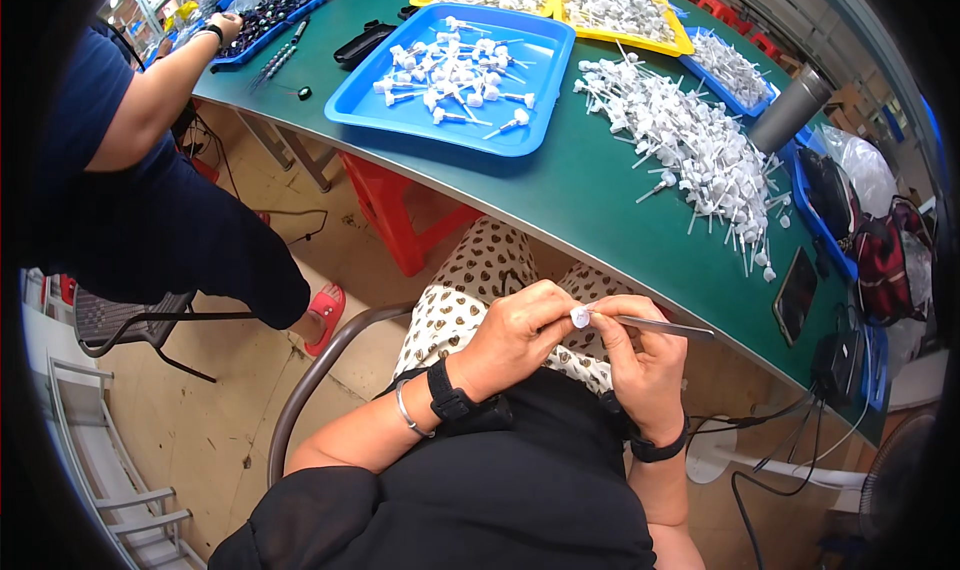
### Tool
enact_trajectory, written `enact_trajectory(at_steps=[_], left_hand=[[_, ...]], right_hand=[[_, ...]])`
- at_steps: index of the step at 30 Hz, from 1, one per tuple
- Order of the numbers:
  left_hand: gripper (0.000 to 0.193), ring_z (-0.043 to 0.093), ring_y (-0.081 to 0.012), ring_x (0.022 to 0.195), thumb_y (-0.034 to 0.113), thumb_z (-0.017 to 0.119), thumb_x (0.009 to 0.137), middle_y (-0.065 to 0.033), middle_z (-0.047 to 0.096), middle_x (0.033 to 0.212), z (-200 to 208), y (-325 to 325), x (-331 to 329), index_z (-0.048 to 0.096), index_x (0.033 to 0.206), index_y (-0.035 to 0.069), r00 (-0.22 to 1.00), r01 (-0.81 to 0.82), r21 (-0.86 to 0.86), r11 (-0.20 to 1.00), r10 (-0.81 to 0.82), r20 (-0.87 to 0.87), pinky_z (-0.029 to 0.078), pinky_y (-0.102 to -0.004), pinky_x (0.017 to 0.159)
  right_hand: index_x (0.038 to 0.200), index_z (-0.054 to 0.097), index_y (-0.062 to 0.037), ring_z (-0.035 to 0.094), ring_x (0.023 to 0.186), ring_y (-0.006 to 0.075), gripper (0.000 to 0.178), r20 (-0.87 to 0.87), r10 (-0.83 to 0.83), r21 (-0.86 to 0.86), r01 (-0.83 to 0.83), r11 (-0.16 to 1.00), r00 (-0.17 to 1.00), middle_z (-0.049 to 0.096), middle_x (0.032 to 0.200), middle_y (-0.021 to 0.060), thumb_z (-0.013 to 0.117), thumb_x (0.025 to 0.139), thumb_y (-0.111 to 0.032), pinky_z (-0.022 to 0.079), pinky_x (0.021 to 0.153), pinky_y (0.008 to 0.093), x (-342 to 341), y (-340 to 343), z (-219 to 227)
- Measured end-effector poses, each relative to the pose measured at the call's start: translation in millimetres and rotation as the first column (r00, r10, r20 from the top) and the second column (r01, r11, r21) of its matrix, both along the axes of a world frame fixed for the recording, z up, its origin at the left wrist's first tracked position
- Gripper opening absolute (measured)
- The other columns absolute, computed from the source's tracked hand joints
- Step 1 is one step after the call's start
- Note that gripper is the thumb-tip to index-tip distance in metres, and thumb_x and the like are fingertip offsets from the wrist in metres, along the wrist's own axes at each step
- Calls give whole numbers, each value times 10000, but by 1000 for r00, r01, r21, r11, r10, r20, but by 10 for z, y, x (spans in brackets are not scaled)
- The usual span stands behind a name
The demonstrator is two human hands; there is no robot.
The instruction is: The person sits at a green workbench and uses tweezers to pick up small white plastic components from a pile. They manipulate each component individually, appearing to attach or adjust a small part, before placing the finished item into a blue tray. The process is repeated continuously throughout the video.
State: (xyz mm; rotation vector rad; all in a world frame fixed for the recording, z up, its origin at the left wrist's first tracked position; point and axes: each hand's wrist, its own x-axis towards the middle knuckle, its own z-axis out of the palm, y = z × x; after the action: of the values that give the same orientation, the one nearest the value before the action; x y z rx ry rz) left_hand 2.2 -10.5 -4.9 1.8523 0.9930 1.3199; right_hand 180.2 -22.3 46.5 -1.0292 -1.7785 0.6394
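Left grip (522, 322) pinched shut on white piece (580, 317); right grip (643, 362) closed around metal tool (682, 327)

Head-mounted, we look down, wide and near, at our left hand (515, 332) and right hand (645, 370), the table (588, 175) beyond the grip.

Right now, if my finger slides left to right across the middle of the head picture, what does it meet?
Red sandal, left hand, small white piece, right hand, dark phone, dark red bag.
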Motion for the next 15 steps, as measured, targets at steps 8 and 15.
enact_trajectory(at_steps=[8, 15], left_hand=[[135, 686, -172, 771, 16, 741, 924, -89, 705, 916, 26, 50, -3, 746, 1058, -2, 998, 38, -35, 999, -36, 51, 548, -294, 654], [156, 688, -164, 760, 3, 737, 921, -92, 708, 920, 6, 27, -12, 741, 1076, -5, 998, 22, -44, 999, -20, 65, 553, -289, 644]], right_hand=[[1042, 711, 23, 679, 817, 127, 96, -336, -41, -178, -20, 984, 941, 733, 980, 92, 712, 947, 15, 554, 726, 265, -33, -1, -38], [1051, 706, 24, 690, 837, 145, 106, -224, 17, -81, -36, 996, 974, 734, 992, 102, 717, 946, 11, 559, 733, 272, -27, -10, -62]])
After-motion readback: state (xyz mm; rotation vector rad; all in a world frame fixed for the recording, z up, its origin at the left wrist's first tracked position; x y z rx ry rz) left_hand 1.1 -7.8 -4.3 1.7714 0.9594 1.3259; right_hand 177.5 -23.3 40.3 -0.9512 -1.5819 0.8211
